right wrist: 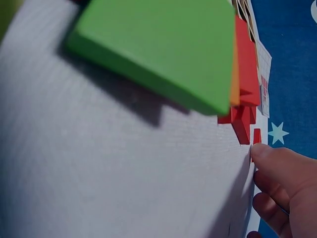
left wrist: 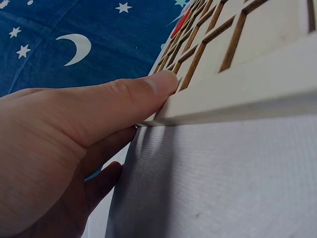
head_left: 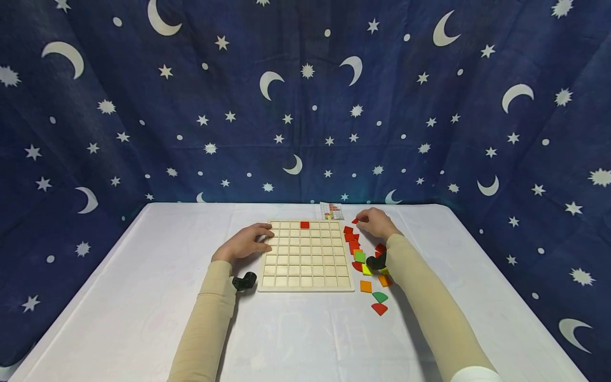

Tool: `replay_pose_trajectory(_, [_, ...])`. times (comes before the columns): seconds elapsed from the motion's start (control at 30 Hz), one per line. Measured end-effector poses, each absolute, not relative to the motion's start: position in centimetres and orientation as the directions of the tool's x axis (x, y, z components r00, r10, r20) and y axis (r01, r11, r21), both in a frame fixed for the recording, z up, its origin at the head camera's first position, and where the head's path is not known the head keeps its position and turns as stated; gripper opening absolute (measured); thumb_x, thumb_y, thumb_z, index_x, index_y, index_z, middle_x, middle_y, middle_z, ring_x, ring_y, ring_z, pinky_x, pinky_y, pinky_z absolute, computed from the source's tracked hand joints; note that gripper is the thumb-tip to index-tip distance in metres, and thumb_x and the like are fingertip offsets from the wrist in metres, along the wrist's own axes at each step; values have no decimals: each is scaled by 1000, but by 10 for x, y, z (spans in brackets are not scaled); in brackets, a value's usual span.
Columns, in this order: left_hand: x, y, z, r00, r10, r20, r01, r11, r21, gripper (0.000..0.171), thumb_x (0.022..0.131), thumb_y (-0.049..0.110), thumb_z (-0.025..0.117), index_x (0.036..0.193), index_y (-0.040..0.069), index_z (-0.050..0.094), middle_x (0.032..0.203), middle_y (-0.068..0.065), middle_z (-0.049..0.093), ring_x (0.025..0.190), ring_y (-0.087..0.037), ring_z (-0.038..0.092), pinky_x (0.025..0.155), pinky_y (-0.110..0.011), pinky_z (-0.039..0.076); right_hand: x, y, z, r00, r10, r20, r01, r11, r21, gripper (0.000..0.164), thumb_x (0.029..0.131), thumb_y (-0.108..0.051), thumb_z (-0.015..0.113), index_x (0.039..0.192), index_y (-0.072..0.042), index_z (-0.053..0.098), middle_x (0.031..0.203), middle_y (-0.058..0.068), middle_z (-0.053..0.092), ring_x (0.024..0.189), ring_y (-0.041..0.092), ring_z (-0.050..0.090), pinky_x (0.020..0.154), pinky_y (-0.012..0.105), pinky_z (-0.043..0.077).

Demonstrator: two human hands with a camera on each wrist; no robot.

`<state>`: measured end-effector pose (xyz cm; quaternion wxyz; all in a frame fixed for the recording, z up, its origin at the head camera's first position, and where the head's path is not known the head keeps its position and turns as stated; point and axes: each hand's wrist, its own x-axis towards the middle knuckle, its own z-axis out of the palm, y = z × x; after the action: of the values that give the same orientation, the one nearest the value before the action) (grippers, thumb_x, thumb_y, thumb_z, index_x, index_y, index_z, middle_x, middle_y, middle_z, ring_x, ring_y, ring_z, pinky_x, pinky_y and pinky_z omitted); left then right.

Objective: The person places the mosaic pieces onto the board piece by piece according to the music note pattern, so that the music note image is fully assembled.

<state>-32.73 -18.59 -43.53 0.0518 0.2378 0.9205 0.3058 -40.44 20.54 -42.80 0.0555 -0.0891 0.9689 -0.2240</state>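
A wooden grid board (head_left: pixel 305 291) lies on the table, with one red square tile (head_left: pixel 304 225) in its top row. My left hand (head_left: pixel 244 242) rests at the board's left edge, fingers spread. In the left wrist view the thumb (left wrist: pixel 161 84) touches the board's rim (left wrist: pixel 237 94); the other fingers are partly hidden behind it. Beyond the board's far right corner, my right hand (head_left: pixel 377 223) pinches a small red piece (head_left: pixel 355 220) between thumb and fingers. The right wrist view shows this red piece (right wrist: pixel 256 136) nearly edge-on, so its full shape is unclear.
Right of the board lie several loose pieces: red tiles (head_left: pixel 351 237), a light green tile (head_left: pixel 360 257), an orange square (head_left: pixel 365 286), a green quarter-circle (head_left: pixel 380 297) and a red quarter-circle (head_left: pixel 379 309). A pattern card (head_left: pixel 331 211) lies behind the board. A starry curtain (head_left: pixel 305 106) hangs behind the table.
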Motion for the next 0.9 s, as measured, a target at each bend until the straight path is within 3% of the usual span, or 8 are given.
replay_pose_trajectory(0.13, [-328, -186, -435, -880, 472, 56, 409, 692, 595, 44, 89, 17, 72, 127, -2, 62, 147, -21, 43, 138, -39, 35, 113, -51, 30, -406, 205, -429, -980, -190, -64, -144, 887, -439, 31, 94, -16, 65, 121, -2, 65, 115, 16, 62, 108, 31, 53, 104, 47, 45])
replay_pose_trajectory(0.37, [-328, -187, -437, -884, 464, 50, 398, 694, 600, 44, 89, 18, 72, 127, -2, 62, 148, -20, 43, 139, -38, 35, 114, -50, 29, -409, 205, -431, -966, -248, -64, -201, 888, -413, 36, 93, -14, 66, 127, -5, 64, 116, 16, 64, 108, 31, 55, 104, 48, 45])
replay_pose_trajectory(0.5, [-328, -187, -439, -884, 464, 53, 401, 697, 594, 43, 89, 18, 72, 126, -1, 63, 148, -20, 43, 139, -38, 34, 114, -50, 29, -409, 206, -432, -967, -250, -48, -210, 890, -405, 29, 93, -19, 68, 117, -2, 67, 110, 14, 66, 102, 29, 56, 101, 46, 47])
replay_pose_trajectory(0.73, [-328, -185, -438, -886, 462, 46, 396, 700, 593, 44, 89, 19, 73, 127, -1, 62, 148, -19, 42, 139, -37, 35, 114, -49, 30, -406, 209, -429, -969, -236, -73, -180, 876, -447, 25, 90, -26, 71, 101, -4, 65, 95, 10, 62, 87, 25, 53, 84, 36, 52])
replay_pose_trajectory(0.9, [-328, -185, -437, -887, 460, 39, 392, 706, 590, 45, 89, 19, 72, 128, 0, 62, 148, -19, 42, 139, -37, 35, 114, -50, 30, -407, 208, -429, -965, -242, -102, -168, 865, -472, 27, 90, -25, 71, 108, -6, 65, 98, 10, 62, 91, 25, 53, 88, 37, 52])
